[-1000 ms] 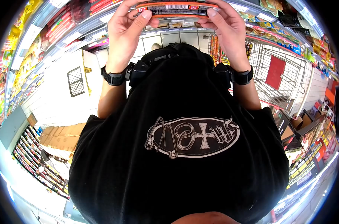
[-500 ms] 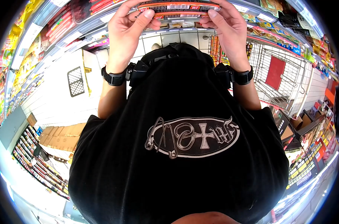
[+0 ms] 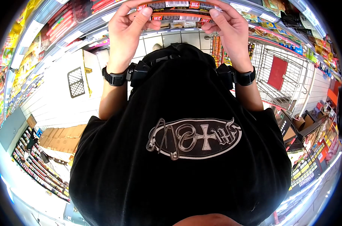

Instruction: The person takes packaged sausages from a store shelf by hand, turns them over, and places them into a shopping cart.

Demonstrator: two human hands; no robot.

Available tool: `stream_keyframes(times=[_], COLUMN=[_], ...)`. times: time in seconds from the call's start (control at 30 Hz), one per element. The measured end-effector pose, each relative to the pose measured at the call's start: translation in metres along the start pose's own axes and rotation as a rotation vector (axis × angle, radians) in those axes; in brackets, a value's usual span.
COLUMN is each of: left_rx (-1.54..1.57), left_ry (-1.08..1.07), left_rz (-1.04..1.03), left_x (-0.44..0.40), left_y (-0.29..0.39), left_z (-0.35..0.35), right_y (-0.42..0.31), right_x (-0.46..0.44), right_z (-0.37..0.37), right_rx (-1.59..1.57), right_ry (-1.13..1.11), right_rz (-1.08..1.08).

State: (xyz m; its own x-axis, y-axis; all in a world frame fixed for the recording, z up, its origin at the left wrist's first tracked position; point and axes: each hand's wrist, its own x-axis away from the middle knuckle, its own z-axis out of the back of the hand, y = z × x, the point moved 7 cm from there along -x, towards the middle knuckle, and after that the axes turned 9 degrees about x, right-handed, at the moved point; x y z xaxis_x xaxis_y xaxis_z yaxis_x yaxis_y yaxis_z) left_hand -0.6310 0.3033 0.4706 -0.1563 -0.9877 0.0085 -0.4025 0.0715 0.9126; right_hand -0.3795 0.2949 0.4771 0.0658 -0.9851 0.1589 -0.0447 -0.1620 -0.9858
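At the top centre are long, thin packages [image 3: 178, 17] in orange and black, with barcodes and red labels, lying one against another. My left hand [image 3: 127, 35] is closed on their left end, thumb on the near side. The right end is pinched by my right hand [image 3: 231, 34], its thumb over the near edge and its lower fingers curled below. Fingertips behind the packages are hidden. The packages are held level in front of the shelf.
Shelves with packaged food [image 3: 59, 24] curve along the top and left. A wire shopping cart [image 3: 295, 71] with a red panel stands at the right. Cardboard boxes [image 3: 61, 138] are at the lower left, and a far shelf [image 3: 39, 165] of small items stands beyond.
The packages have shifted and tilted between my hands, so more of the barcode faces shows. My left thumb has moved slightly. A dark figure at the far left has shifted.
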Motion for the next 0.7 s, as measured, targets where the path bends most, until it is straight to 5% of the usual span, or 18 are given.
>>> stream_keyframes(times=[0.7], left_rx=[0.160], left_ry=[0.062], left_rz=[0.138], left_x=[0.004], left_y=[-0.005], left_z=[0.001], right_y=[-0.002], right_x=[0.005], right_z=[-0.003], right_rx=[0.041], right_ry=[-0.023], right_rz=[-0.012])
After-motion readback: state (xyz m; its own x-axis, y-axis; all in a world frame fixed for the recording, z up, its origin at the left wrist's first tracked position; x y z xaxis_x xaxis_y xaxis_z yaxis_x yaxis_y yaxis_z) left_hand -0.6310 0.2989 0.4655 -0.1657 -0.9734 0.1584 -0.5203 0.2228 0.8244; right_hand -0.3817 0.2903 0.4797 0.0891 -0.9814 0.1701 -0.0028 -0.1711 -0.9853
